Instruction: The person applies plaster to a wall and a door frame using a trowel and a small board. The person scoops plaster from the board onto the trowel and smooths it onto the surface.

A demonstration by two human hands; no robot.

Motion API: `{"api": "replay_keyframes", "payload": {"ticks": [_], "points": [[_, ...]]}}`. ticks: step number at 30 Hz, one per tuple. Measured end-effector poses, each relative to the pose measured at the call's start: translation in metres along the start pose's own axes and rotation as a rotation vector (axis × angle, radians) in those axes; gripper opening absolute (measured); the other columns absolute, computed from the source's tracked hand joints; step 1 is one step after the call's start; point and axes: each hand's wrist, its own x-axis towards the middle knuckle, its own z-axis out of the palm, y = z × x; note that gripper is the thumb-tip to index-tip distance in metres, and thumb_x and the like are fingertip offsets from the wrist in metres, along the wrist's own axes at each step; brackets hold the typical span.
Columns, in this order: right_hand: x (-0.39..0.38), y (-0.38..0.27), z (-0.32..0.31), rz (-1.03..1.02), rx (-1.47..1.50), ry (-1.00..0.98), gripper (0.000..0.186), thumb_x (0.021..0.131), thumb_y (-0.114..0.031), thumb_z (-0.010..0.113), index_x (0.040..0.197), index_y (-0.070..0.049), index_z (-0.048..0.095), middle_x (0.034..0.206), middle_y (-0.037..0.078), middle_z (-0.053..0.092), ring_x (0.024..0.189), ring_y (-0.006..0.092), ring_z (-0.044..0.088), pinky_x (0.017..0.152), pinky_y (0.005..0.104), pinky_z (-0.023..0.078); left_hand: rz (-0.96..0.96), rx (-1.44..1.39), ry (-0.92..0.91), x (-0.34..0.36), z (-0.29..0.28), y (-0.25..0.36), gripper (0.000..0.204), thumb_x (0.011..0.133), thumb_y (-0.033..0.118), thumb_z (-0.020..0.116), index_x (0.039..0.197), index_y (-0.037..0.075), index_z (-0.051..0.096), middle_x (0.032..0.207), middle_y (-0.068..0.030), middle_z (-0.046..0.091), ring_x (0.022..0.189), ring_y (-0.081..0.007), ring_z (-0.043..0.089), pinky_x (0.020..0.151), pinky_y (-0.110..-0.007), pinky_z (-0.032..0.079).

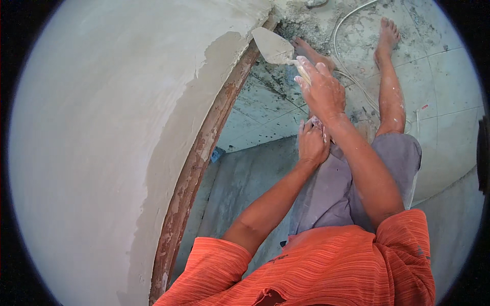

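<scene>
My right hand is closed around the handle of a pointed trowel. The trowel's blade is coated with pale plaster, and its left tip meets the edge of the plastered wall. Along that edge runs a damp, darker band of plaster, bordered by a worn reddish-brown wooden strip. Below the right hand, my left hand rests by my knee with its fingers stretched out and smeared white. I see nothing held in it, though the right wrist partly covers that area.
Dirty pale floor tiles lie under my bare feet. Crumbled mortar is scattered near the wall's far end. A white cable curves across the floor between my feet. A small blue object sits behind the wooden strip.
</scene>
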Motion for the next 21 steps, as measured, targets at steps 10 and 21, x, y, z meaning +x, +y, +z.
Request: {"api": "replay_keyframes", "payload": {"ticks": [10,21], "points": [[-0.002,0.002,0.003,-0.056,0.009,-0.018,0.051,0.094,-0.035,0.068,0.143,-0.026,0.057,0.104,0.012,0.060,0.096,0.0379,0.065,0.079,0.0516,0.053,-0.012,0.013,-0.012,0.001,-0.009,0.008,0.036,0.096,0.019,0.053,0.116,-0.006,0.068,0.123,-0.0235,0.068,0.130,-0.0390,0.052,0.119,-0.057,0.028],[-0.018,-0.011,-0.009,0.001,0.085,-0.112,0.050,0.094,-0.038,0.068,0.143,-0.030,0.058,0.108,0.014,0.062,0.098,0.0387,0.065,0.081,0.0509,0.053,-0.021,-0.071,-0.057,0.003,-0.011,0.007,0.041,0.091,0.024,0.060,0.125,0.003,0.068,0.125,-0.0200,0.068,0.129,-0.0385,0.052,0.118,-0.058,0.029]]}}
